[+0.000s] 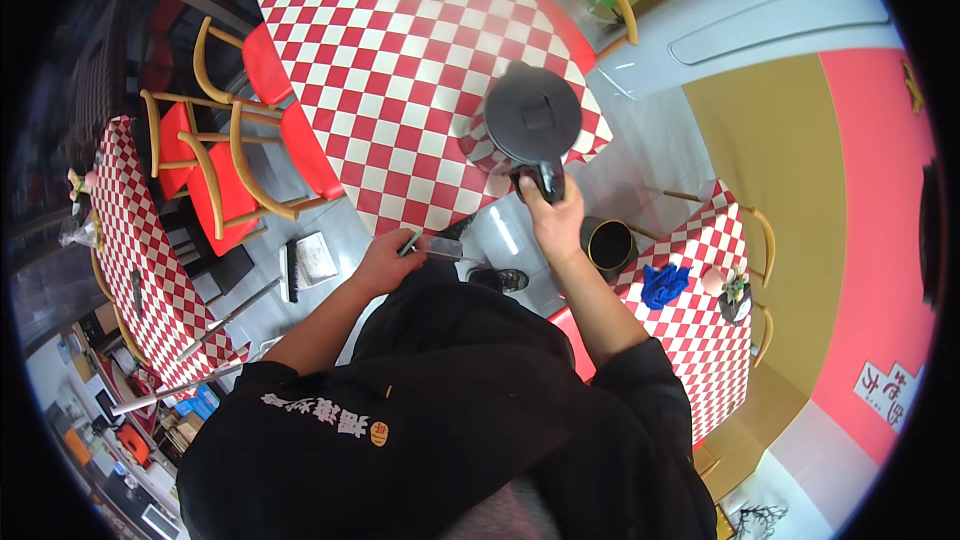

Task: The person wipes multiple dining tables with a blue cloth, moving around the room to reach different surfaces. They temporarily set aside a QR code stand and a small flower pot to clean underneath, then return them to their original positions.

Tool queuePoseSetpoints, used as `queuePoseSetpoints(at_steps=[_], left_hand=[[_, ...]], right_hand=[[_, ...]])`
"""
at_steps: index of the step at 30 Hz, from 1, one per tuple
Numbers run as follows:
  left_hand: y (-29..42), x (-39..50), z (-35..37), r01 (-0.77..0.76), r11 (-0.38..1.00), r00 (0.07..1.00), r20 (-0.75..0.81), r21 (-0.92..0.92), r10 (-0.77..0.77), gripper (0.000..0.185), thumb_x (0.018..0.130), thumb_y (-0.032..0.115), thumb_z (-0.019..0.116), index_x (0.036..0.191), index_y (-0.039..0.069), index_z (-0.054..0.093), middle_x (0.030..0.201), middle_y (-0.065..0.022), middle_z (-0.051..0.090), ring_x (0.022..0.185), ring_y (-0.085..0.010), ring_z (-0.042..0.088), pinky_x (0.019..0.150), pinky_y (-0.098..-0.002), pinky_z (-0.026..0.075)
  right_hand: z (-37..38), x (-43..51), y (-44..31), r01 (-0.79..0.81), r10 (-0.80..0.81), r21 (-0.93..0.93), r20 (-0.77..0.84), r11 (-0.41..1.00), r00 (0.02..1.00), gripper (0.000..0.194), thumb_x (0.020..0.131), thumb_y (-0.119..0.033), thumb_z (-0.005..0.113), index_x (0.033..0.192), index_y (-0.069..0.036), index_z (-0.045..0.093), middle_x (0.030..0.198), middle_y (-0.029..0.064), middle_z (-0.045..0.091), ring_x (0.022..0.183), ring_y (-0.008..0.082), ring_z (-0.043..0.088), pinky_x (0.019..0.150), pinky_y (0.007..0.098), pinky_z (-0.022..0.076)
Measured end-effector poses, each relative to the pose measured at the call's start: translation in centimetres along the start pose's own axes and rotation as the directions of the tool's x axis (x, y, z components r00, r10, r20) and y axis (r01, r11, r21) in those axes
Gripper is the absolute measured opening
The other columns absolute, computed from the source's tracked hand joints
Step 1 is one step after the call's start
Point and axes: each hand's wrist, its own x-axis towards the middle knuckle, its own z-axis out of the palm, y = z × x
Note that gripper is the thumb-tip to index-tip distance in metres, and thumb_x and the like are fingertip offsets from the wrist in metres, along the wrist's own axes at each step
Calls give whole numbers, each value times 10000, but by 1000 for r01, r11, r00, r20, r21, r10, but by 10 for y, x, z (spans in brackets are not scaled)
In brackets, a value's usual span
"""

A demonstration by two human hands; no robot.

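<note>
My right hand (553,217) grips the black handle of an electric kettle (532,112) with a black lid and a shiny metal body. The kettle is over the near right corner of a table with a red-and-white checked tablecloth (397,75); whether it touches the cloth I cannot tell. My left hand (390,262) is closed on a clear, thin object (442,246) with a green part, perhaps a plastic cup or container, just off the near edge of the same table.
A blue cloth (664,286) and a small potted plant (735,289) sit on a checked table at the right. Beside it stands a black bin (610,245). Red-seated chairs (311,150), a broom (291,270) and a dustpan (315,259) are at the left.
</note>
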Motion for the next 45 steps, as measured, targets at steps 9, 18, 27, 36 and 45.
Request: queuePoseSetpoints(at_steps=[9,18,27,36,45], left_hand=[[-32,7,-27,60,948,977,-178,-313,-121,217,964,11,728,1177,-23,715,888,-62,732,803,-135,686,756,-302,561],[-46,49,-36,35,929,935,-315,-368,-161,197,1007,70,731,1179,-19,697,1000,-68,750,847,-146,712,805,-295,591],[-54,90,-34,-68,860,890,-421,-507,-178,173,1018,13,686,1190,-6,672,999,-115,743,851,-201,739,795,-360,648],[-42,42,1,-11,890,986,-154,-457,-66,307,1009,-19,646,1312,27,621,1059,-76,728,844,-167,697,738,-325,590],[48,35,149,59,998,984,166,29,-63,235,1015,-14,639,1249,-28,627,905,-92,709,757,-187,674,731,-335,579]], right_hand=[[70,44,7,131,-135,42,115,990,984,167,968,-156,814,989,-17,723,794,-25,640,756,68,556,714,270,497],[59,47,20,158,-144,-68,178,985,974,426,903,-241,893,1186,8,693,1045,131,761,962,222,720,850,364,568],[-71,-74,173,-156,159,-329,-18,931,987,428,981,-325,806,1182,33,687,992,167,748,953,275,751,855,391,588],[-207,-204,250,-358,232,-341,-358,870,905,325,990,-195,757,1242,2,700,1239,263,674,959,378,741,877,431,601],[-317,-110,271,-399,-192,-705,-599,587,777,637,876,-258,815,1481,-152,648,1601,258,487,1405,487,517,1203,537,424]])
